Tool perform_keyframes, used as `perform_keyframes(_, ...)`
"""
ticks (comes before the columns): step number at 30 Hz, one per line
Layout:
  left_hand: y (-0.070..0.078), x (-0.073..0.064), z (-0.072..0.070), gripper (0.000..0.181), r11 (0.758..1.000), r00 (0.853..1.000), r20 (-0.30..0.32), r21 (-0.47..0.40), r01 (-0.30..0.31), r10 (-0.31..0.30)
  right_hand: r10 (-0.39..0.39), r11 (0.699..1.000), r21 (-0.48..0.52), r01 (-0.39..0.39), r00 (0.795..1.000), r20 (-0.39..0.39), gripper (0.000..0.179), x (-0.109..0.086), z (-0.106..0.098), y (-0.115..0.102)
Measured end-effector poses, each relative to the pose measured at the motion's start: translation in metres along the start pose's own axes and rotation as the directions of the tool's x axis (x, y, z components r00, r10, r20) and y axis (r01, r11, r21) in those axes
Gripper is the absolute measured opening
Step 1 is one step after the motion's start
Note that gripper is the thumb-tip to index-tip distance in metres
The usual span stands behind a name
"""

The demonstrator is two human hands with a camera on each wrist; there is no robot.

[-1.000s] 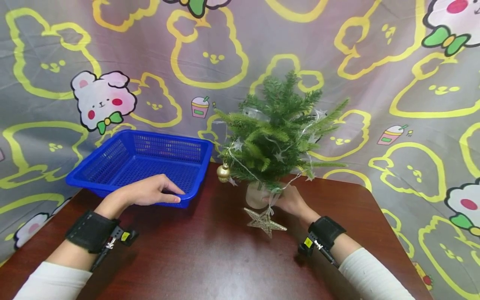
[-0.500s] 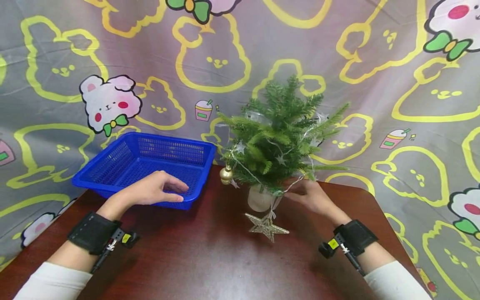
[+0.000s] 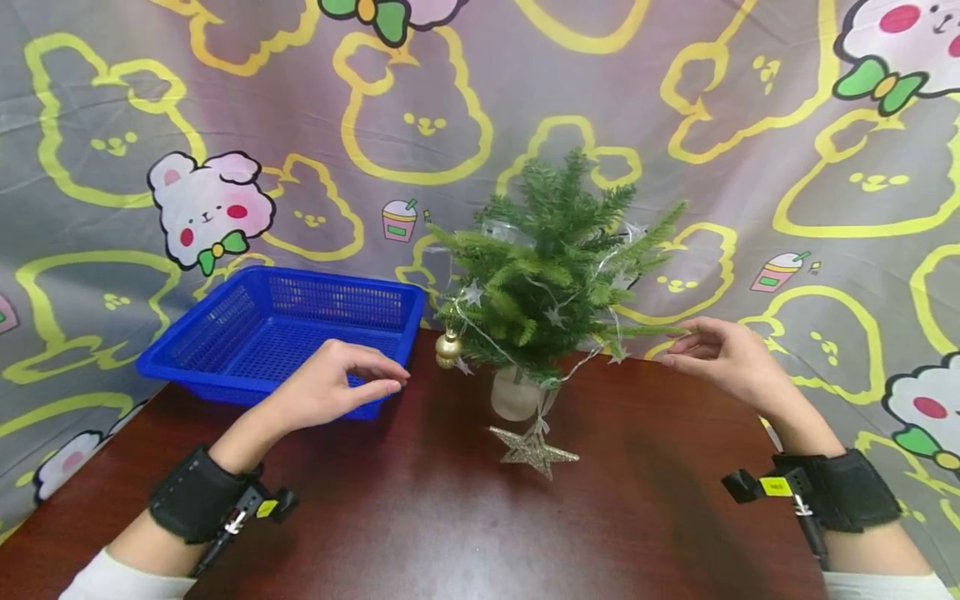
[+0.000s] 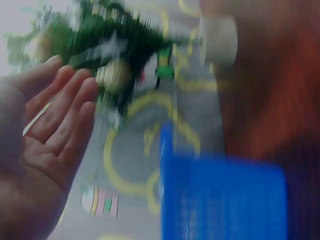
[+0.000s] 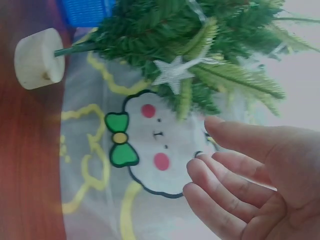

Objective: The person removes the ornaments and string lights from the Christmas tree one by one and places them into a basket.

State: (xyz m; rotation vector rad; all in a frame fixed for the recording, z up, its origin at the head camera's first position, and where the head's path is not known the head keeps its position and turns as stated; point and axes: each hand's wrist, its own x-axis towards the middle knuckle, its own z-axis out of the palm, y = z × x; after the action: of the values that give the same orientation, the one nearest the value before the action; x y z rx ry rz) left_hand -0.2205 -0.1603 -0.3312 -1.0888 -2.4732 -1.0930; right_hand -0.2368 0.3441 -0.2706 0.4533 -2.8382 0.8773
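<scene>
A small artificial Christmas tree [image 3: 547,267] stands upright on a pale round wooden base [image 3: 514,395]. Clear star string lights [image 5: 173,74] wind through its branches. On its left side hangs a gold ball ornament [image 3: 448,347], and a glittery gold star [image 3: 534,452] dangles from a ribbon at the front. My left hand [image 3: 337,385], fingers loosely bent and holding nothing, hovers by the near right corner of the blue basket [image 3: 225,385]. To the right of the tree, my right hand [image 3: 723,358] is raised beside the branch tips, its fingers relaxed and nothing in them.
The dark red-brown table [image 3: 450,525] carries the tree and the basket. Close behind them hangs a grey cartoon-print cloth [image 3: 300,108]. The basket takes up the table's back left, and nothing shows inside it.
My right hand has drawn away from the tree's base and moved right and upward. The left hand has shifted slightly right, off the basket's corner. The tree stays in place.
</scene>
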Motion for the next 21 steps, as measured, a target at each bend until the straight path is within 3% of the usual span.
perform_keyframes(7,0.02,0.009,0.053,0.017,0.984,0.986,-0.078,-0.094,-0.154,0.147,-0.049,0.999,-0.015,0.048,0.994,-0.095,0.049,-0.01,-0.004,-0.005)
perform_keyframes(14,0.035,0.025,0.099,0.021,0.959,0.941,-0.198,-0.018,-0.284,0.275,-0.054,0.998,0.009,0.056,0.984,-0.17,0.046,-0.011,0.001,-0.018)
perform_keyframes(18,0.048,0.033,0.117,0.021,0.959,0.933,-0.232,0.0,-0.283,0.275,-0.041,0.999,0.016,0.045,0.981,-0.192,0.043,-0.01,0.005,-0.023)
perform_keyframes(21,0.057,0.038,0.128,0.022,0.973,0.944,-0.243,-0.001,-0.23,0.223,-0.048,0.998,0.03,0.056,0.975,-0.216,0.04,-0.01,0.008,-0.024)
